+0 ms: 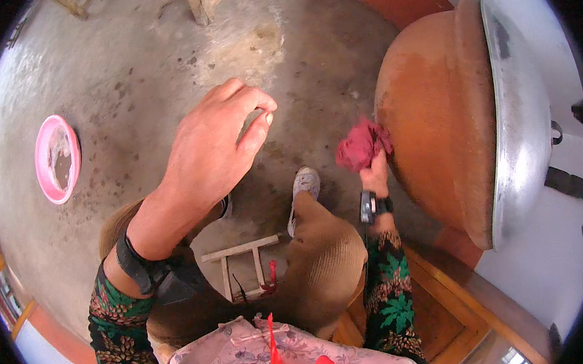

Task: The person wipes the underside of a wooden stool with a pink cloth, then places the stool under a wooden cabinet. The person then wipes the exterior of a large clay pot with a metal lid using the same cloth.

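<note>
In my right hand (375, 174) is a crumpled dark-pink cloth (362, 145), slightly blurred. The cloth is beside the rounded wall of a large brown clay vat (427, 108) and looks to be at its surface; exact contact is hard to tell. A dull silver metal lid or basin (518, 123) covers the vat's mouth. My left hand (214, 141) hovers over the floor in front of my knees, with nothing visible in it. Its fingers are curled, and a small gap shows between thumb and index fingertip.
A pink plastic basin (42, 162) with murky water stands on the stained concrete floor (132, 111) at left. Wooden furniture legs (199, 7) stand ahead. A small wooden frame (240, 250) lies between my legs. Wooden panelled furniture (445, 317) is at lower right, beside a white wall (522, 273).
</note>
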`<state>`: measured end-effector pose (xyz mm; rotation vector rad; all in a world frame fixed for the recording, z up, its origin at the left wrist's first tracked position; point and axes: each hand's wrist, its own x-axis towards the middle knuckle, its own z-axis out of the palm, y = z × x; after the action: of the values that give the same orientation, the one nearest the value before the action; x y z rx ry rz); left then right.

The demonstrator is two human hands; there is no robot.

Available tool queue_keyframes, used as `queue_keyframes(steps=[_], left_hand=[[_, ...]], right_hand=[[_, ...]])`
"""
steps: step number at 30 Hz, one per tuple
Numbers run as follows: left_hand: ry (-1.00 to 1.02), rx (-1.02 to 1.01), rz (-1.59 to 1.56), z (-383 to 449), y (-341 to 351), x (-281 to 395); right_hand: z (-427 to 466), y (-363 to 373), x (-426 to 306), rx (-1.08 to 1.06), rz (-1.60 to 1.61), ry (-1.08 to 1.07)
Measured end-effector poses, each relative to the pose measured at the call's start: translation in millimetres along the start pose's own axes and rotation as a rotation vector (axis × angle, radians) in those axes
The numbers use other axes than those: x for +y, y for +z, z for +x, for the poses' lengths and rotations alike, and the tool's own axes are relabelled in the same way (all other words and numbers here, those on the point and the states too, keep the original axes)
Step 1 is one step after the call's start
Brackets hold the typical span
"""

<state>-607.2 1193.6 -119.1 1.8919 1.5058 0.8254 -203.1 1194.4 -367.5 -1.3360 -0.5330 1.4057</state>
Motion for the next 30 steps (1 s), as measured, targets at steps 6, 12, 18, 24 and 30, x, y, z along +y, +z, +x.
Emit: queue_keyframes(steps=[6, 12, 18, 24, 30], left_hand=[[-0.034, -0.035, -0.009, -5, -1, 1], [-0.046, -0.005, -0.004, 2, 2, 3], [-0.014, 0.014, -0.031, -2, -2, 6], [-0.044, -0.003, -0.012, -10, -8, 5], [-0.045, 0.024, -0.006, -3, -2, 1]], right_hand=[[13, 27, -25, -0.281, -0.721, -0.363], [99, 92, -47, -0.294, 0.170, -0.017], [2, 44, -44, 0.026, 0.059, 0.019], [-16, 38, -48, -0.081, -0.092, -0.063], [84, 110, -84, -0.219, 0.214, 0.058]])
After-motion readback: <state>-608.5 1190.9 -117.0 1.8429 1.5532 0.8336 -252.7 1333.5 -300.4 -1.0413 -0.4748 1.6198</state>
